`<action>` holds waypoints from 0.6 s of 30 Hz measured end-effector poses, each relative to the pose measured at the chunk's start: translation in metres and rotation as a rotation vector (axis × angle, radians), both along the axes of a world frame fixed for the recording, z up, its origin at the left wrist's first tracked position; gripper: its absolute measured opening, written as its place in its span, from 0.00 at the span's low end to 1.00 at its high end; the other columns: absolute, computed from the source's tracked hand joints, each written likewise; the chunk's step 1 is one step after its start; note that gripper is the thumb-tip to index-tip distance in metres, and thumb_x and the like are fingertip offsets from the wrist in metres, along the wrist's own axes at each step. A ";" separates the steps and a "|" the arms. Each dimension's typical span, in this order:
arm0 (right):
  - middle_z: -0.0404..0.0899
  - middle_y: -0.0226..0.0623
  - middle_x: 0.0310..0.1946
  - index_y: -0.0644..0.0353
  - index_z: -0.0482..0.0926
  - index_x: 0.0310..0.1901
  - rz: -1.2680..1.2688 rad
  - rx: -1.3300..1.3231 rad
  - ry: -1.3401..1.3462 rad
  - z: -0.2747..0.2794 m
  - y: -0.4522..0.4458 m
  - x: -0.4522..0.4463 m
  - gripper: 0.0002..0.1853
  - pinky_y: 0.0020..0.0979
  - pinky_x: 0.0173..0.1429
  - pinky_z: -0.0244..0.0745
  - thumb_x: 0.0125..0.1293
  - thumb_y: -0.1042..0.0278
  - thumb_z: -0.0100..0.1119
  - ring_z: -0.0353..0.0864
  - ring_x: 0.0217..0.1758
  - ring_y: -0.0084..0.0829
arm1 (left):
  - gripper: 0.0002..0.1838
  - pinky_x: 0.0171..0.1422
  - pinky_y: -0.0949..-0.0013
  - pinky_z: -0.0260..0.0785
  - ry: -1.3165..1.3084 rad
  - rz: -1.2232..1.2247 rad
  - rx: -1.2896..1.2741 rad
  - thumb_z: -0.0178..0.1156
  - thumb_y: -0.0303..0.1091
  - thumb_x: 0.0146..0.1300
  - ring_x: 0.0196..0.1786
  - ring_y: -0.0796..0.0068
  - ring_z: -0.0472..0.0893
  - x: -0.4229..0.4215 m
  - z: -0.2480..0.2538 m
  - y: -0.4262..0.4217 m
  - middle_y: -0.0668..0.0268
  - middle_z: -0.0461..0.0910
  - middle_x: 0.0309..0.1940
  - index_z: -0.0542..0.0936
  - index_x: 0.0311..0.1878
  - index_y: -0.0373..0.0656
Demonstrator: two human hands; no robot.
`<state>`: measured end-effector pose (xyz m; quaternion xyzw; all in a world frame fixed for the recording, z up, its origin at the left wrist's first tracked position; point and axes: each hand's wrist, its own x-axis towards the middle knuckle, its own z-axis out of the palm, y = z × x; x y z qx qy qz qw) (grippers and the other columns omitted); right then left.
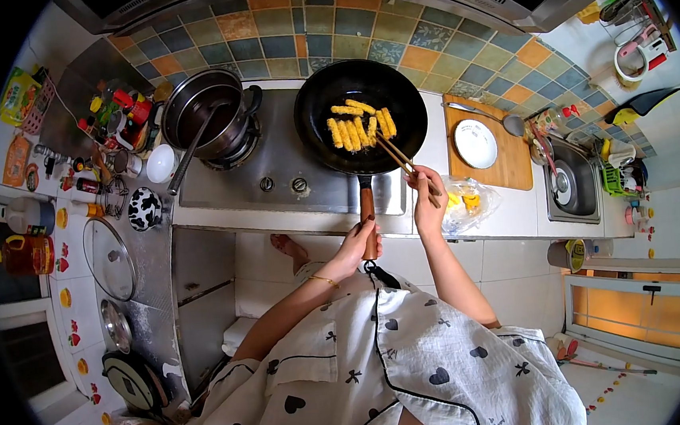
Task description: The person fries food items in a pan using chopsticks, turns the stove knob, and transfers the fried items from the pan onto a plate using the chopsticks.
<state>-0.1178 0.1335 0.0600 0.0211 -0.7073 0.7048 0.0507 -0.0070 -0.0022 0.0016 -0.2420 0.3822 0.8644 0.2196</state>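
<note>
My left hand (pixel 358 241) is wrapped round the wooden handle (pixel 366 204) of a black frying pan (pixel 319 138) on the right side of the stove. Several golden, coated sticks (pixel 353 133) lie in the pan, most of them side by side. My right hand (pixel 429 191) holds wooden chopsticks (pixel 401 158), whose tips reach into the pan at the right end of the row of sticks. Whether the tips grip a stick is too small to tell. Just right of my right hand lies a clear plastic bag (pixel 475 208) with yellow pieces inside.
A steel pot (pixel 205 139) with a ladle (pixel 195 152) stands on the left burner. To the right, a white plate (pixel 475 143) and a spatula (pixel 513 124) rest on a wooden board (pixel 513 173), beside the sink (pixel 579 203). Bottles and a glass lid (pixel 109 259) are at the left.
</note>
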 end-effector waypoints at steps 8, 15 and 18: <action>0.82 0.41 0.38 0.70 0.76 0.48 -0.008 0.006 0.002 0.004 -0.002 0.003 0.12 0.27 0.49 0.77 0.74 0.68 0.49 0.84 0.42 0.29 | 0.19 0.34 0.69 0.74 0.015 -0.001 0.015 0.49 0.51 0.73 0.27 0.74 0.77 0.000 -0.001 0.000 0.67 0.74 0.28 0.69 0.44 0.42; 0.82 0.41 0.38 0.70 0.76 0.48 -0.001 0.013 0.018 0.003 -0.001 0.003 0.12 0.27 0.49 0.77 0.74 0.68 0.49 0.84 0.42 0.28 | 0.19 0.34 0.68 0.74 -0.002 0.001 0.016 0.50 0.51 0.73 0.28 0.74 0.77 0.000 0.000 0.000 0.67 0.74 0.29 0.69 0.44 0.43; 0.82 0.42 0.38 0.70 0.76 0.47 0.000 0.005 0.006 0.005 -0.001 0.004 0.12 0.26 0.49 0.77 0.74 0.68 0.49 0.84 0.42 0.28 | 0.19 0.34 0.68 0.74 -0.012 0.001 0.010 0.49 0.52 0.73 0.28 0.74 0.77 -0.001 -0.001 0.000 0.67 0.74 0.29 0.69 0.44 0.42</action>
